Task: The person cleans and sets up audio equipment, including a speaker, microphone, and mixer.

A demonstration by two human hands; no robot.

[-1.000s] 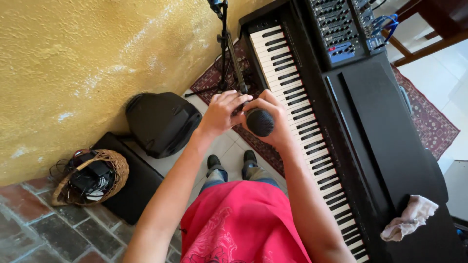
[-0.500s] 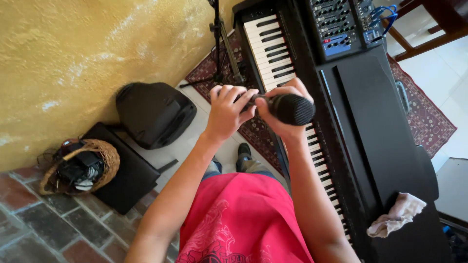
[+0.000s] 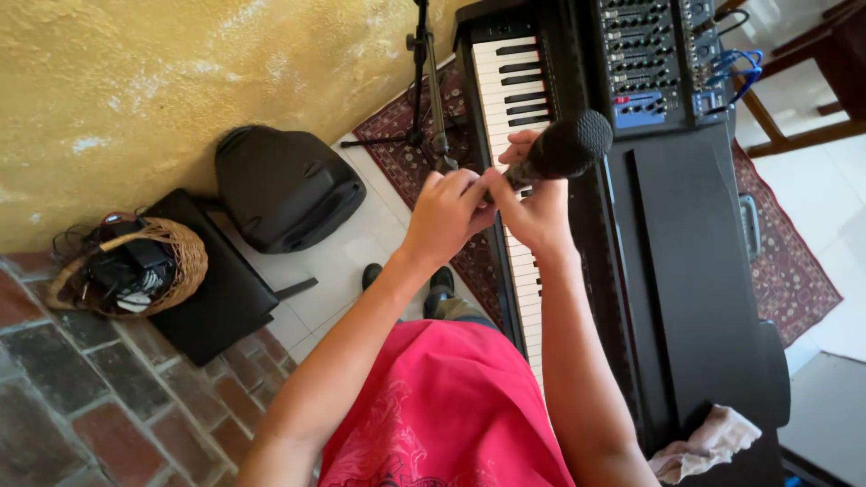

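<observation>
Below me I see a black digital piano [image 3: 686, 271] with its white and black keys [image 3: 514, 99] running away from me. An audio mixer [image 3: 663, 59] with blue cables sits on its top, and a pale crumpled cloth [image 3: 708, 442] lies at its near end. A patterned red rug [image 3: 794, 261] lies under the piano. A black stand [image 3: 424, 81] rises by the yellow wall [image 3: 135, 90]. A black speaker bag [image 3: 284, 185] sits on the pale floor, beside a flat black case [image 3: 216, 289] and a wicker basket [image 3: 180, 261] full of cables.

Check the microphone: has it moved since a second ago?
Yes. The microphone now points its head over the piano's black top, past the keys; earlier it sat before them.
</observation>
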